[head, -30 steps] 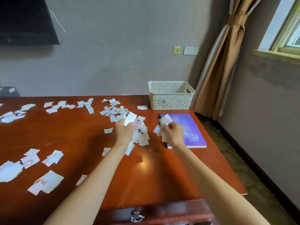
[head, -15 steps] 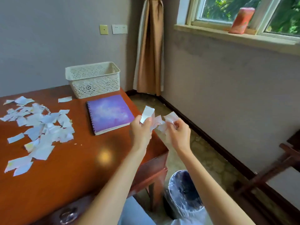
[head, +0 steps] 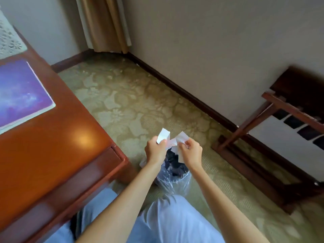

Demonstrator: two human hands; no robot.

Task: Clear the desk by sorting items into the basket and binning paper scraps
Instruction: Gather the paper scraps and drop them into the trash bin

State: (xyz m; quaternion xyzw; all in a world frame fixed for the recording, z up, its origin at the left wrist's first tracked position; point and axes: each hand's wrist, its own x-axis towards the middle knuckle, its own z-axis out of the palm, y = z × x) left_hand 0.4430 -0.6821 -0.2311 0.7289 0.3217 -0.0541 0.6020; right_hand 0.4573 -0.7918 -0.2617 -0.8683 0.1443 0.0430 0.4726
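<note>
I am doing the binning step. The desk (head: 52, 146) is lying off to the left of my grip, and the lined bin (head: 172, 179) is sitting directly beneath it. My left hand (head: 155, 151) and right hand (head: 192, 153) are each pinching paper scraps (head: 171, 143) above its mouth. Next, I judge, both hands are needing to let go.

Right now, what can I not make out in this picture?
Head view:
Waste bin: its inside is partly covered by the left hand, right hand and paper scraps.
White lattice basket: cut off by the left edge.
Purple notebook: left part cut off by the same edge.
</note>
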